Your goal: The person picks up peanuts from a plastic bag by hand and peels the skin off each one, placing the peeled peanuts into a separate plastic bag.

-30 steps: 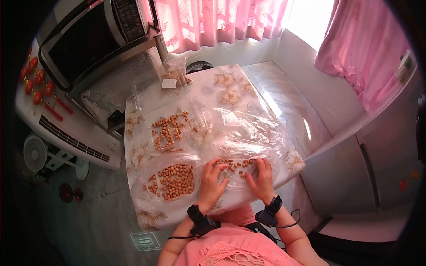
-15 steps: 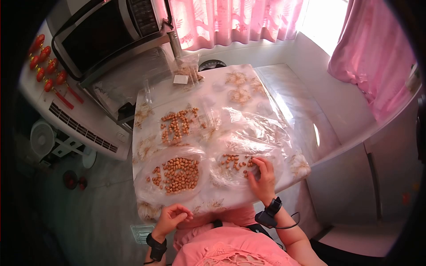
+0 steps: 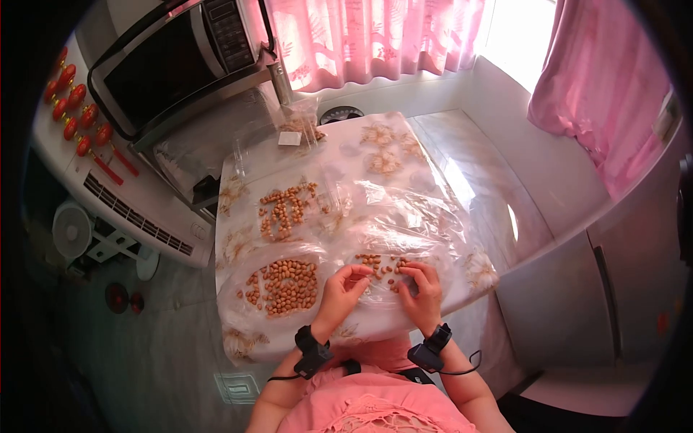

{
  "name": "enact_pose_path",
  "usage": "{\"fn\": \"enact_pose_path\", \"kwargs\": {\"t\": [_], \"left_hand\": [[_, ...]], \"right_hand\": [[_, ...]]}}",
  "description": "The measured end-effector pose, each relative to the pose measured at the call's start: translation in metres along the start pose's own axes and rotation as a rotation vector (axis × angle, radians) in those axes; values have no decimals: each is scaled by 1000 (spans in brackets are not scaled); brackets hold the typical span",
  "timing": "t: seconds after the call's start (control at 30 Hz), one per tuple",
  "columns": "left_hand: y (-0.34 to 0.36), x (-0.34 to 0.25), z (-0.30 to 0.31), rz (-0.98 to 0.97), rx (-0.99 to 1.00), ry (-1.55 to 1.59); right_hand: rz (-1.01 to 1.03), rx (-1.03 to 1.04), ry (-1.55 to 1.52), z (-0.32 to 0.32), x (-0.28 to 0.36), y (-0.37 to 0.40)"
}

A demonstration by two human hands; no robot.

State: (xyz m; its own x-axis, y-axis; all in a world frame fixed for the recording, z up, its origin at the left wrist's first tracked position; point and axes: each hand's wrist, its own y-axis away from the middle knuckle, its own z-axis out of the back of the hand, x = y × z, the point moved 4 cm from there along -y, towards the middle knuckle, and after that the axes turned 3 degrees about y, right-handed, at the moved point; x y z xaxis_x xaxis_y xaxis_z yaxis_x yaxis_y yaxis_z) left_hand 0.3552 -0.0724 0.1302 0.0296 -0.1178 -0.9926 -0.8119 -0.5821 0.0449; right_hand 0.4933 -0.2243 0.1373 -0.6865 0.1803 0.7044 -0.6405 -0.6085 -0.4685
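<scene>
Two clear plastic bags lie along the near side of the table. The left bag holds a large spread of round brown nuts (image 3: 289,286). My left hand (image 3: 346,290) is at the left edge of the right bag, its thumb and fingertips pressed together; anything between them is too small to make out. Over the right part of that bag, my right hand (image 3: 421,290) has its fingers curled beside a few brown nuts (image 3: 369,261), and what it pinches is hidden. Farther back, more nuts (image 3: 285,213) lie in a loose patch.
A flowered cloth covers the table (image 3: 249,339). At the back are a plastic bag with a white label (image 3: 290,138) and a dark round object (image 3: 341,114). A microwave (image 3: 162,72) stands at the upper left, with pink curtains (image 3: 375,36) behind.
My left hand has moved from the table's front edge up and right to the right bag. My right hand has shifted slightly, staying over the nuts. The view has tilted a little.
</scene>
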Motion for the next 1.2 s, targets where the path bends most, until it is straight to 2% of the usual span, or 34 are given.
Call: {"fn": "enact_pose_path", "kwargs": {"t": [0.07,0.3,0.4,0.47,0.7,0.77,1.2], "left_hand": [[-6,4,2,137,-41,-74],[-10,12,2,260,5,36],[-12,12,-1,225,31,29],[-13,10,-4,117,52,-136],[-18,1,-13,7,41,-335],[-17,-4,-15,-26,43,-436],[-13,-3,-12,-53,7,-423]], "right_hand": [[7,-31,-5,0,0,1],[69,-6,-23,2,-1,3],[68,25,-38,2,2,-1],[73,63,-47,4,7,-5],[94,117,-27,0,6,-5],[40,93,-31,-1,6,-4],[67,118,63,-4,7,0]]}}
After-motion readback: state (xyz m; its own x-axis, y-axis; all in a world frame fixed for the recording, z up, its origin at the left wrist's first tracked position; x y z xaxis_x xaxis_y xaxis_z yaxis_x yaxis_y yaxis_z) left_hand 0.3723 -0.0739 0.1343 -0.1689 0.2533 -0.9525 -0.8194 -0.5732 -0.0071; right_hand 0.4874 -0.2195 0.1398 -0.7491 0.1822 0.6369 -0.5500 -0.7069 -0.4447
